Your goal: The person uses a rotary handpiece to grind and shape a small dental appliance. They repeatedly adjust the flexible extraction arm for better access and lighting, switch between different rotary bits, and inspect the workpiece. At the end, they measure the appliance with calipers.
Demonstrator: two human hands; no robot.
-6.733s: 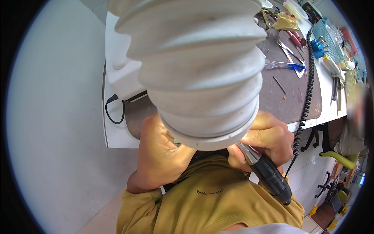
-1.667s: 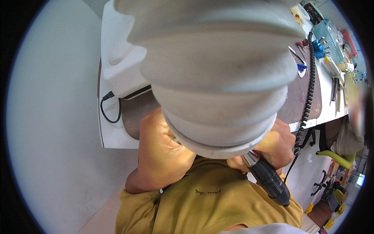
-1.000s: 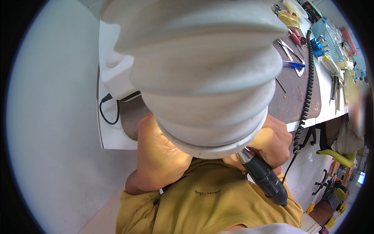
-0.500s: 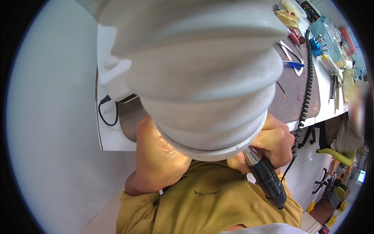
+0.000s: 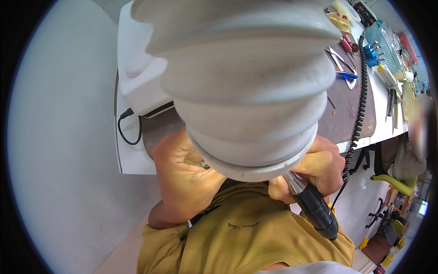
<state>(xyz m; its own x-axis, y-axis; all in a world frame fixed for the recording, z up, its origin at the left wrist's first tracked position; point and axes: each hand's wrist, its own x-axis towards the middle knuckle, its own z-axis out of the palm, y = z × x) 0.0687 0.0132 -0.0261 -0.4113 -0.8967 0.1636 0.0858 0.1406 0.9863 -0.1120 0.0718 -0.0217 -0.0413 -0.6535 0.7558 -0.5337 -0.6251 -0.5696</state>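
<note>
Plainly, the right grip (image 5: 320,170) clasps the black handpiece (image 5: 315,210) by its metal end (image 5: 296,183), right of the white hose (image 5: 248,91); left of it, the left grip's (image 5: 185,178) hold is hidden.

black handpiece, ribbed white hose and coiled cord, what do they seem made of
Handpiece: apparently black plastic or coated metal, satin, with dull highlights; its nose looks like polished metal, brightly reflective. Hose: probably matte plastic or rubber, judging by its soft sheen. Cord: likely satin plastic or rubber, dark and coiled.
</note>
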